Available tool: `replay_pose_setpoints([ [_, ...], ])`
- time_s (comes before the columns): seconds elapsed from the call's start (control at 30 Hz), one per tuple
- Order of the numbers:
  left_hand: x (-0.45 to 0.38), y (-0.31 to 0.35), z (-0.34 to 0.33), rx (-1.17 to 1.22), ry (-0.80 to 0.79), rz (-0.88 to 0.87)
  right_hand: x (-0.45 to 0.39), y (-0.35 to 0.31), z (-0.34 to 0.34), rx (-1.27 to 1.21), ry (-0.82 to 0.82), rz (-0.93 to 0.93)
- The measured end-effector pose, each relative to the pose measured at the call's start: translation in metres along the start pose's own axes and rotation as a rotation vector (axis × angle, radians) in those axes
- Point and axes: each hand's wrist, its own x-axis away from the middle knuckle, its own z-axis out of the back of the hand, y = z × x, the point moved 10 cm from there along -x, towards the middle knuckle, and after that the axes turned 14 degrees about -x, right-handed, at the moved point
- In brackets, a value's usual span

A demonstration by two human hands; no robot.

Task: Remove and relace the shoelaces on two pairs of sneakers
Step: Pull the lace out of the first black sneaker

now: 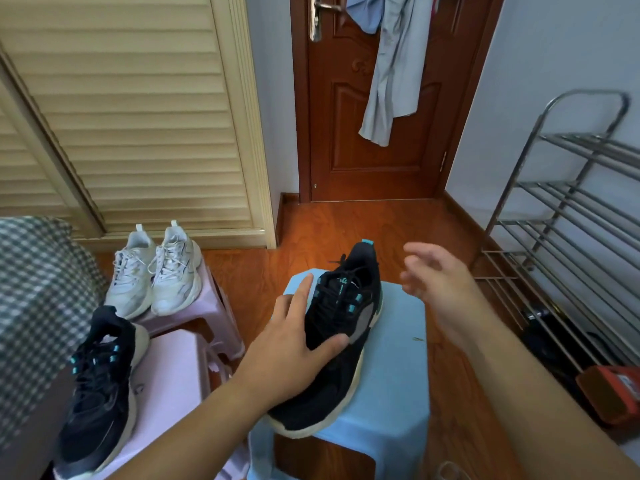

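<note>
A black sneaker [332,372] with teal accents and black laces lies on a light blue stool [398,368], heel away from me. My left hand [294,337] rests on its left side, fingers straight and thumb across the upper. My right hand [436,275] hovers open just right of the heel, touching nothing. The matching black sneaker [97,393] sits on a pink stool [173,382] at lower left. A laced white pair [156,271] stands on a second pink stool [214,299] behind it.
A checked cloth [38,296] covers something at far left. A metal shoe rack [571,237] stands along the right wall, with a red-orange object [613,393] on the floor below it. A louvred wardrobe door [131,109] and a brown door [374,109] with hanging clothes stand ahead.
</note>
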Motion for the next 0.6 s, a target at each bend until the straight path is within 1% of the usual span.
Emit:
replay_pose_setpoints([
  [0.03, 0.001, 0.001, 0.004, 0.027, 0.033, 0.004, 0.009, -0.006, -0.014, 0.141, -0.021, 0.056],
  [0.07, 0.002, 0.002, 0.007, 0.037, 0.049, 0.002, 0.017, -0.006, -0.03, 0.233, -0.054, 0.068],
  [0.13, 0.003, 0.007, 0.005, 0.027, 0.051, 0.003, 0.033, 0.005, -0.061, 0.391, -0.112, 0.033],
  [0.17, 0.004, 0.008, 0.003, 0.028, 0.047, 0.009, 0.037, 0.009, -0.07, 0.512, -0.107, 0.057],
  [0.23, 0.004, 0.012, -0.002, 0.039, 0.022, 0.009, 0.036, 0.006, -0.075, 0.783, -0.034, 0.179],
  [0.27, 0.002, 0.014, -0.005, 0.043, 0.006, -0.001, 0.033, 0.003, -0.074, 0.858, -0.007, 0.239],
  [0.3, 0.001, 0.016, -0.007, 0.05, -0.01, -0.011, 0.03, 0.0, -0.075, 0.876, -0.018, 0.263],
  [0.33, -0.001, 0.016, -0.008, 0.062, -0.022, -0.012, 0.026, 0.0, -0.075, 0.803, -0.056, 0.241],
  [0.37, -0.002, 0.015, -0.009, 0.076, -0.031, -0.007, 0.022, 0.003, -0.073, 0.58, -0.098, 0.176],
  [0.43, -0.005, 0.011, -0.009, 0.106, -0.041, 0.0, 0.015, -0.004, -0.063, -0.188, -0.132, 0.015],
  [0.47, -0.006, 0.01, -0.009, 0.118, -0.042, 0.002, 0.011, -0.015, -0.052, -0.565, -0.115, -0.013],
  [0.5, -0.008, 0.01, -0.008, 0.125, -0.041, 0.005, 0.005, -0.03, -0.035, -0.859, -0.086, -0.002],
  [0.53, -0.009, 0.01, -0.007, 0.126, -0.045, 0.008, -0.001, -0.041, -0.015, -1.033, -0.043, 0.024],
  [0.57, -0.01, 0.011, -0.007, 0.126, -0.055, 0.008, -0.006, -0.047, 0.002, -1.107, -0.007, 0.046],
  [0.6, -0.01, 0.012, -0.008, 0.124, -0.072, 0.012, -0.011, -0.043, 0.013, -1.106, 0.025, 0.047],
])
